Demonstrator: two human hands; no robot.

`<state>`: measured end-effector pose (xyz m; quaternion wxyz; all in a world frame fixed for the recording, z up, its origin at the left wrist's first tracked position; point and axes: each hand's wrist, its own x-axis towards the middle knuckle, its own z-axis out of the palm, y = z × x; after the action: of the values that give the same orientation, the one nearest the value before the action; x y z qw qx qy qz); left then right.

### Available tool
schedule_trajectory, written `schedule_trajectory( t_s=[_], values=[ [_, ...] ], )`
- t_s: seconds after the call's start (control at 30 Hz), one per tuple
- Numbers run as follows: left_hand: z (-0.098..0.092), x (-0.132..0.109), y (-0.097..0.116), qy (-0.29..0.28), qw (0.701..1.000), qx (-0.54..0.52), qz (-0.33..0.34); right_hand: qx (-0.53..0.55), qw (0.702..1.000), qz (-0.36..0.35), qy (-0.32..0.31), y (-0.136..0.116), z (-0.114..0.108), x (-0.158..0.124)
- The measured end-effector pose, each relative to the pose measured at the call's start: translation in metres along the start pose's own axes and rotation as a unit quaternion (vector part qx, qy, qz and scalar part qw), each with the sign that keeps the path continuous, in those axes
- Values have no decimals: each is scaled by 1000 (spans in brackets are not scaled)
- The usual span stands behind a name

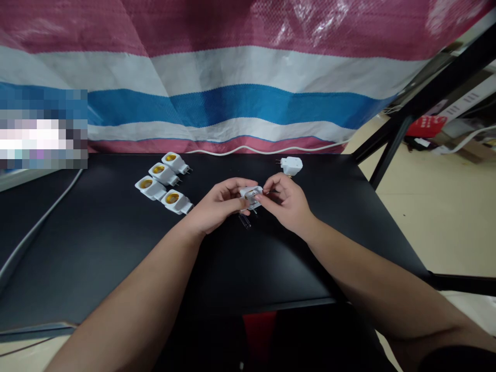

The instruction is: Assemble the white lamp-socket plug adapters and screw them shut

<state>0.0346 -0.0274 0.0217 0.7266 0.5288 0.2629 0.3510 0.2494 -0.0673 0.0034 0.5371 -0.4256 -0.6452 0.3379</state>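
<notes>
My left hand [219, 204] is closed around an opened white plug-in lamp socket housing [253, 191], held just above the black table with metal parts showing inside. Over its right side, my right hand [289, 204] is closed, thumb and fingertips at the housing's edge; whatever they pinch is too small to make out. Below the housing lie slim shiny metal pieces [245, 221]. Beyond my right hand sits a white plug piece [292, 165] with its prongs pointing left.
Several white lamp sockets [177, 201] with brass-coloured threads and plug prongs lie to the left on the black table [116, 253]. A white cable [244, 151] runs along the back edge, before a striped plastic sheet [232, 106]. A black metal frame [391, 147] stands at right.
</notes>
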Motion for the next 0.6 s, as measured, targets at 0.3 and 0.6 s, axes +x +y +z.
schedule_trajectory(
  t_s=[0.3, 0.6],
  values=[
    [0, -2, 3, -2, 998, -44, -47, 73, 995, 64, -40, 0, 0, 2],
    [-9, 0, -6, -9, 958, 255, 129, 53, 993, 105, -8, 0, -1, 3]
  ],
)
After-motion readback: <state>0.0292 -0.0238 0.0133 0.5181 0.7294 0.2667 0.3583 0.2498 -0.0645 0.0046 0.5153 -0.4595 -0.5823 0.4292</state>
